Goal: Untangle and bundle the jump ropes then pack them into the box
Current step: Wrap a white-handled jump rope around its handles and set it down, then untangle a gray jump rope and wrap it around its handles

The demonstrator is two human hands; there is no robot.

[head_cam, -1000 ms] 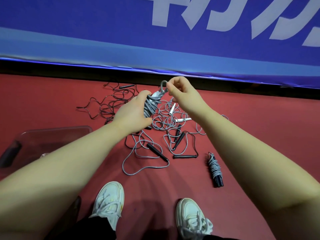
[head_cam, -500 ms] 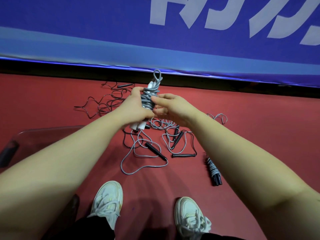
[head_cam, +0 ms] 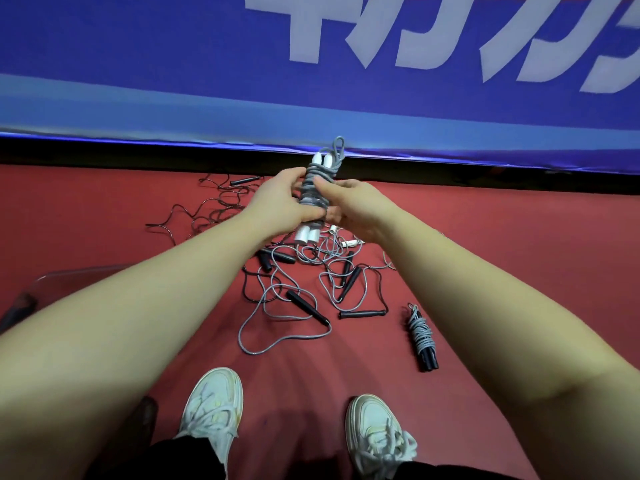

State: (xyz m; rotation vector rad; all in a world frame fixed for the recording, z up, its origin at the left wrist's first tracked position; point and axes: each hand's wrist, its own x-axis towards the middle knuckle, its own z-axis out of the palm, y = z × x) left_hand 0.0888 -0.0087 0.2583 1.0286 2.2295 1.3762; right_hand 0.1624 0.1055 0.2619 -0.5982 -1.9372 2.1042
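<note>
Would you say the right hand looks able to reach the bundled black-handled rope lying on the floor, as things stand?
Probably yes, once freed: the right hand grips the white-handled bundle with the left hand, but the black-handled bundle lies clear of the tangle on the floor.

left arm and right arm were bare, pretty chunky white sneakers had white laces and kinda grubby toes, black trousers above them

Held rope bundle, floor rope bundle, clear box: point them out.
held rope bundle (head_cam: 309,197), head view, on the grey cord wraps
floor rope bundle (head_cam: 420,336), head view, on the grey wraps above its black handles
clear box (head_cam: 69,287), head view, on its transparent side
</note>
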